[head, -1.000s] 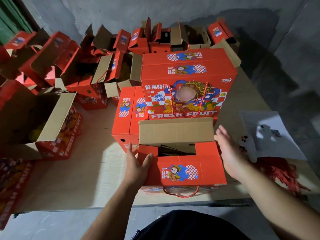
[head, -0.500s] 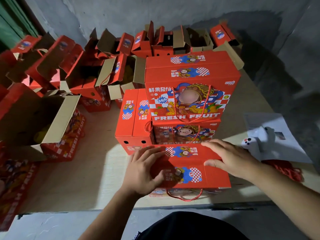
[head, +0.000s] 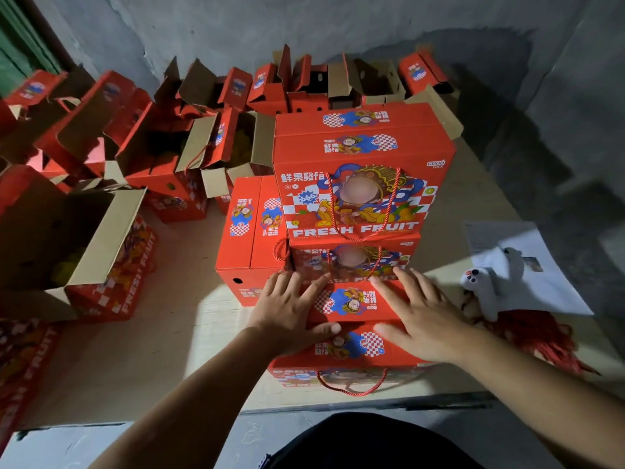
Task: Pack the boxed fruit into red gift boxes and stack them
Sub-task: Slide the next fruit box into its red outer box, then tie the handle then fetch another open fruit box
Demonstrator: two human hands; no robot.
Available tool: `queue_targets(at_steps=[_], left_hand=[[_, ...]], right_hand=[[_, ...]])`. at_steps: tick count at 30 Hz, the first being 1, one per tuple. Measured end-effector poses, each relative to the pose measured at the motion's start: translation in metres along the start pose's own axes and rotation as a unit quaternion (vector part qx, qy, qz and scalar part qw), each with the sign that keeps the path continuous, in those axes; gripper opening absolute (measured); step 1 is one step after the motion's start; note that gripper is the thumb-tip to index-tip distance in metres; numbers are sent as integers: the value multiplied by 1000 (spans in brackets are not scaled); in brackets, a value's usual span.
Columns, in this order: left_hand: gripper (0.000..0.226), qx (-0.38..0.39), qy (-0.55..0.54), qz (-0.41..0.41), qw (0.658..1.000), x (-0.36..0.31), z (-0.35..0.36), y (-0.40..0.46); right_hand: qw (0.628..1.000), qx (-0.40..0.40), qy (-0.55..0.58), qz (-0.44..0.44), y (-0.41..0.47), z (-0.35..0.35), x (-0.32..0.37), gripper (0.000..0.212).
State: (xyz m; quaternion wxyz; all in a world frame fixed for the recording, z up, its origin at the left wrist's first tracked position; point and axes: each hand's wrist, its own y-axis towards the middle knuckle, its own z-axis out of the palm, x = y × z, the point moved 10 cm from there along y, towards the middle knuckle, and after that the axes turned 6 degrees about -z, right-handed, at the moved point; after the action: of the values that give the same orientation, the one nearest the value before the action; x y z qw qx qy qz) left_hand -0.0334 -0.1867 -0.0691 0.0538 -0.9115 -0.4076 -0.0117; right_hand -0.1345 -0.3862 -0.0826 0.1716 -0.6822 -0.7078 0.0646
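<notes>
While both hands press, stacked boxes (head: 358, 184) crowd behind — toy (head: 487, 282) beside.

This looks like a bare storeroom used for packing. Rough grey walls (head: 209, 32) stand far beyond the hands. A plain wooden surface (head: 176, 336) holds many red fruit gift boxes (head: 362, 184), lots of them open (head: 61, 238), to the left of the hands and beyond them.

A rough grey wall (head: 209, 32) backs the pale wooden table (head: 176, 350), lit in a bright patch.
</notes>
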Motion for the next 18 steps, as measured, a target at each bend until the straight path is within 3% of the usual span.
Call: queue_targets(at_steps=[4,8,14,18], left_hand=[[111,53,-36,24,998,1,-7,5],[95,-8,-101,46,994,5,-34,12],[96,1,58,21,998,-10,-8,2],[102,-7,47,9,999,-11,-1,-2]], right_hand=[[999,38,9,-24,3,-9,3,92],[996,-75,14,-53,4,-46,7,75],[997,-67,-21,-6,-4,-6,20,71],[999,-31,-17,-1,-5,4,21,74]])
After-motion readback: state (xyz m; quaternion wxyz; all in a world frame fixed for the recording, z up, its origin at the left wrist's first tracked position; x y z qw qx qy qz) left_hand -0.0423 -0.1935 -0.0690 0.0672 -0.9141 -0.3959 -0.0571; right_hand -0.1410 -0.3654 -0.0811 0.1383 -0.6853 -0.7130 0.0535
